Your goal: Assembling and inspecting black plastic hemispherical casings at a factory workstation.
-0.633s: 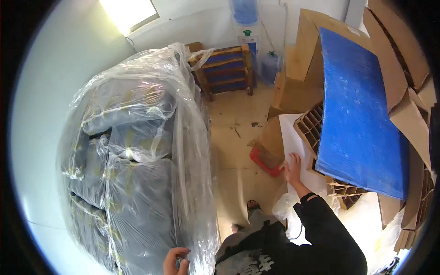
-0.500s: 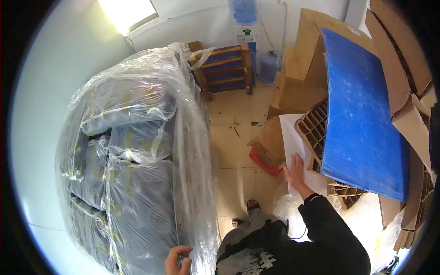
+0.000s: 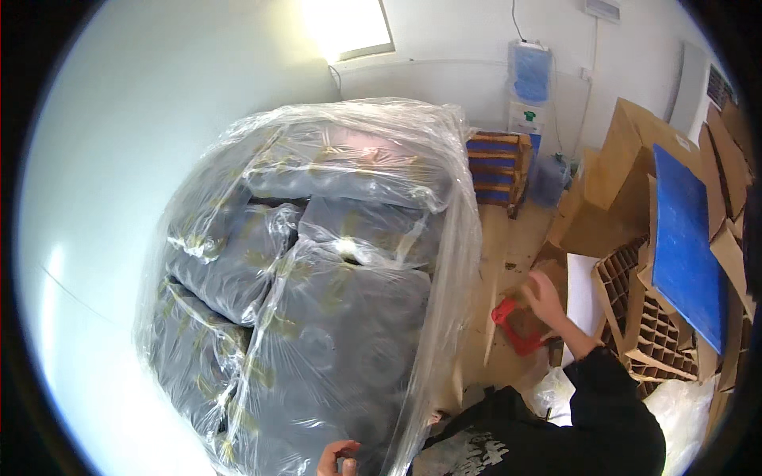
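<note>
A large stack of dark grey bundles [image 3: 341, 341], taped and bagged in clear film, fills the middle and left. Loose plastic film [image 3: 456, 278] hangs down its right side. My left hand [image 3: 339, 460] is at the stack's near edge, partly cut off by the picture's lower rim. Its fingers curl toward the thumb; anything between them is hidden. My right hand [image 3: 545, 300] is raised to the right of the stack, fingers apart and holding nothing. Below it on the floor lies a red plastic basket [image 3: 517, 332]. Beside it stands a white board [image 3: 582, 297].
Cardboard divider grids [image 3: 659, 337] and a blue sheet [image 3: 690, 246] lean at the right. Cardboard boxes [image 3: 627, 174] stand behind them. At the back are a wooden rack [image 3: 496, 170], a water dispenser [image 3: 528, 87] and a blue water bottle [image 3: 549, 181]. Crumpled clear plastic [image 3: 552, 390] lies near my right arm.
My view has turned left, so the stack now sits nearer the middle. My right hand has come off the white board and is in the air. My left hand stays low by the stack.
</note>
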### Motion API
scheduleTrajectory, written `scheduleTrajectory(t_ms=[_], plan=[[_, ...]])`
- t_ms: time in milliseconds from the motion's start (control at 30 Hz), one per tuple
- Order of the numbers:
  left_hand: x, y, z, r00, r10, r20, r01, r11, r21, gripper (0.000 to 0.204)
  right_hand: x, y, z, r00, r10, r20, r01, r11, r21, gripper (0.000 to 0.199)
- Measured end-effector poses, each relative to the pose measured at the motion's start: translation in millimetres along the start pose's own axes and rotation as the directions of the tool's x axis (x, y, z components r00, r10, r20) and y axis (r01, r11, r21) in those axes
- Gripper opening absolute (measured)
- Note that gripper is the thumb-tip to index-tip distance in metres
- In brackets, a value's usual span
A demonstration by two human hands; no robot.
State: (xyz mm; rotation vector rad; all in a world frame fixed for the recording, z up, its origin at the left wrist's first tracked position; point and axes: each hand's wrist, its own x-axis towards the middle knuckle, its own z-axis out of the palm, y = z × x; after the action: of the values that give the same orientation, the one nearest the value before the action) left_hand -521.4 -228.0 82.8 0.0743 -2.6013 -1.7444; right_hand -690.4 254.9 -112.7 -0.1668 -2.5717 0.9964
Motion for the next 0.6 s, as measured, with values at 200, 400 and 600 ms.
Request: scheduleTrajectory(t_ms=[200,400,600], plan=[[1,-7,3,0.994,-0.06,-0.091,0.057,0.998,-0.035,0.029,188,-189,30,0.801,-0.598,0.032,0.598,0.794,-0.112,0.053],[12,-3,18,0.967,-0.155,-0.204,0.135,0.985,-0.109,0.03,241,-209,62,0.79,-0.45,0.416,0.602,0.443,-0.664,0.094],[33,1,32,0.936,-0.257,-0.242,0.238,0.965,-0.107,0.028,260,-166,74,0.743,-0.631,0.223,0.614,0.508,-0.604,0.088]])
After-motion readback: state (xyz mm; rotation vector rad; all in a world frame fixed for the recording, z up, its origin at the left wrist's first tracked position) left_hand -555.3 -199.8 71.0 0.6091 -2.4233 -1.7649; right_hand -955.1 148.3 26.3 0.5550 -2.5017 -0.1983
